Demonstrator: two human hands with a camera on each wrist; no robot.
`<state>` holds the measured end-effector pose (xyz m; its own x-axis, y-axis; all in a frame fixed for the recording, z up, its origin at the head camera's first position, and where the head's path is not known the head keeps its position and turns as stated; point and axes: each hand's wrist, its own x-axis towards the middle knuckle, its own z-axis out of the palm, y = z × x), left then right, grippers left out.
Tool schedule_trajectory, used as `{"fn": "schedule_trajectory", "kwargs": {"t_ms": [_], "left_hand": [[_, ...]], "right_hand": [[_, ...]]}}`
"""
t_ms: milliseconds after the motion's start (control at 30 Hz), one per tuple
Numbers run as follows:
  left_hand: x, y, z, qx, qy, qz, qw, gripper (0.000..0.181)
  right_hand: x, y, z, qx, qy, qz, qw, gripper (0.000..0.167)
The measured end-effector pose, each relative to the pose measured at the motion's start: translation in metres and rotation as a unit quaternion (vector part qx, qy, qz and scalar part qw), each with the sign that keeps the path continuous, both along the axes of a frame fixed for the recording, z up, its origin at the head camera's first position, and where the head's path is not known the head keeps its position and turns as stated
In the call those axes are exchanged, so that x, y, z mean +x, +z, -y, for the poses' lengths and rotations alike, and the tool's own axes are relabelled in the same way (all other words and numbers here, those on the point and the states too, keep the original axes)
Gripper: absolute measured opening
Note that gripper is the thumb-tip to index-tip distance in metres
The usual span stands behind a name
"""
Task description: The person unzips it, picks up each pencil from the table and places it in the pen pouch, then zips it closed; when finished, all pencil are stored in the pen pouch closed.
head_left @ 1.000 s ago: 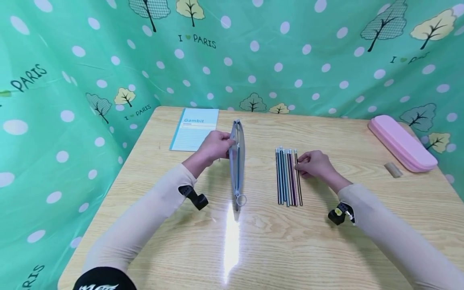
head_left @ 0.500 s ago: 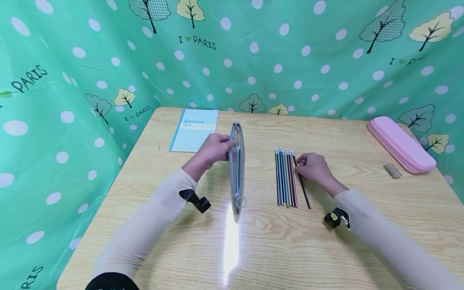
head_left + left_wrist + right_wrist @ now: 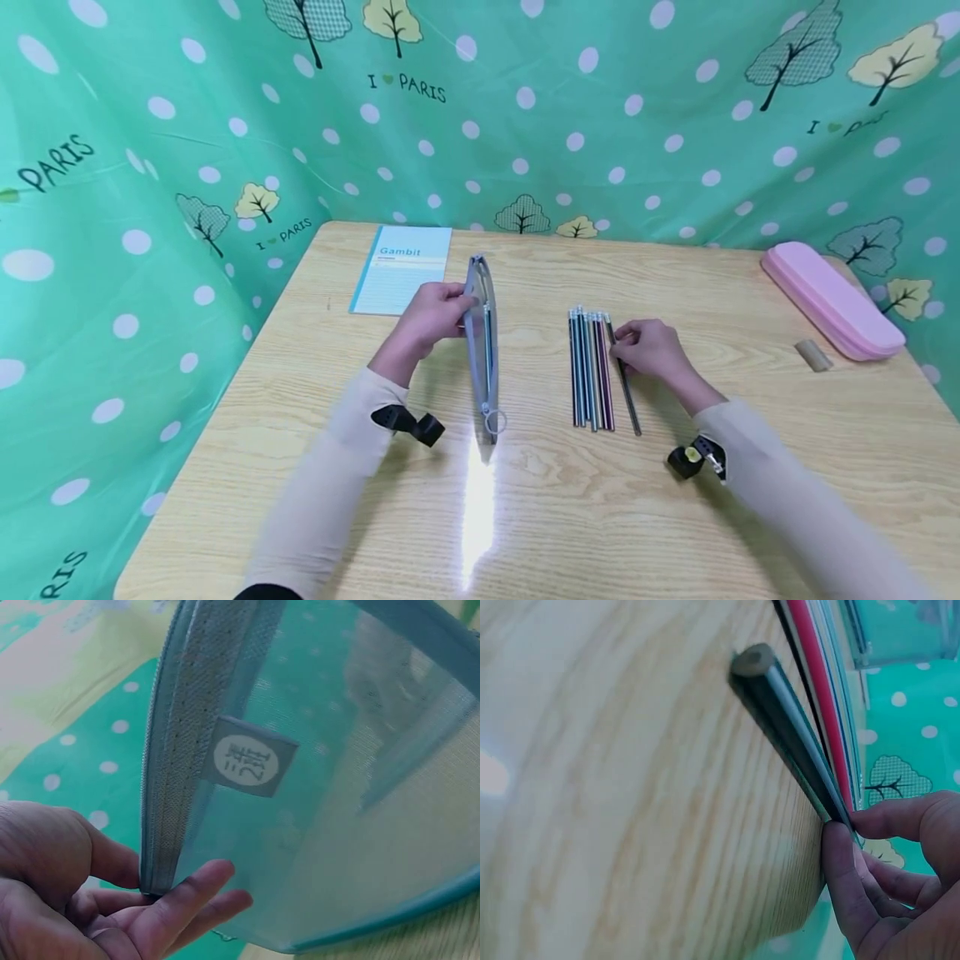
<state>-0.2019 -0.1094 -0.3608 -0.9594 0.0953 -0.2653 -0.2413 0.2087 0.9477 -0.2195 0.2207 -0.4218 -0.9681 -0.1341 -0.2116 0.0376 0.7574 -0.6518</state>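
My left hand (image 3: 435,315) pinches a bluish-grey mesh zipper pouch (image 3: 474,367) by its zipped edge, holding it on its side with the mouth unzipped. Pencils (image 3: 487,346) show inside the pouch. In the left wrist view, the thumb and a finger nip the zipper end, and a label (image 3: 249,757) is on the mesh (image 3: 322,855). With thumb and fingertips, my right hand (image 3: 651,348) pinches one dark pencil (image 3: 630,400), whose unsharpened end points toward me. Just left of it lies a row of several pencils (image 3: 588,371), eraser ends away from me.
A "Gambit" notebook (image 3: 401,271) lies at the back left of the wooden table (image 3: 585,517). At the right are a pink pencil case (image 3: 832,300) and a small greyish-brown block (image 3: 813,356). A green patterned curtain (image 3: 637,137) hangs behind.
My right hand has parted the dark pencil from the row, its near end swinging right. The pouch in my left hand has shifted slightly left and toward me, and its mouth faces up more.
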Motion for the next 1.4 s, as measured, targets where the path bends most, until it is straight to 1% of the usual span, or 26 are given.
{"fn": "schedule_trajectory", "kwargs": {"t_ms": [133,200,267,367,467,667,733,900,1000,1033,1133,1233,1400], "left_hand": [[0.003,-0.003,0.001,0.007,0.004,-0.002,1.0,0.037],[0.003,-0.004,0.0,0.011,0.005,-0.007,0.9999,0.037],[0.004,-0.004,-0.001,0.015,0.002,-0.011,0.9998,0.037],[0.005,-0.005,-0.002,0.019,-0.002,-0.012,0.9997,0.036],[0.005,-0.006,-0.003,0.019,-0.004,-0.01,0.9998,0.036],[0.004,-0.007,-0.002,0.017,-0.004,-0.014,0.9997,0.036],[0.005,-0.007,-0.002,0.02,-0.003,-0.013,0.9997,0.035],[0.006,-0.007,-0.003,0.028,-0.008,-0.012,0.9995,0.036],[0.006,-0.008,-0.004,0.029,-0.009,-0.011,0.9995,0.037],[0.006,-0.008,-0.005,0.03,-0.01,-0.012,0.9994,0.037],[0.007,-0.008,-0.005,0.033,-0.009,-0.013,0.9993,0.037],[0.007,-0.008,-0.005,0.034,-0.008,-0.017,0.9992,0.037],[0.005,-0.007,-0.005,0.034,-0.007,-0.021,0.9992,0.036]], "right_hand": [[0.002,0.001,-0.002,-0.04,-0.012,0.023,0.9989,0.041],[0.003,0.002,-0.003,-0.076,-0.021,0.037,0.9962,0.043],[0.004,0.004,-0.004,-0.12,-0.032,0.052,0.9909,0.044],[0.006,0.009,-0.006,-0.19,-0.048,0.069,0.9781,0.048],[0.008,0.017,-0.005,-0.244,-0.06,0.074,0.9651,0.051],[0.009,0.034,0.003,-0.317,-0.08,0.059,0.9432,0.054],[0.009,0.041,0.01,-0.338,-0.079,0.059,0.9361,0.054],[0.012,0.058,0.035,-0.398,-0.077,0.056,0.9124,0.052],[0.013,0.068,0.055,-0.424,-0.073,0.047,0.9017,0.049],[0.013,0.07,0.062,-0.429,-0.071,0.043,0.8997,0.048],[0.013,0.075,0.083,-0.434,-0.064,0.037,0.8978,0.046],[0.012,0.079,0.102,-0.43,-0.058,0.032,0.9006,0.044],[0.008,0.083,0.126,-0.415,-0.043,0.026,0.9084,0.043]]}}
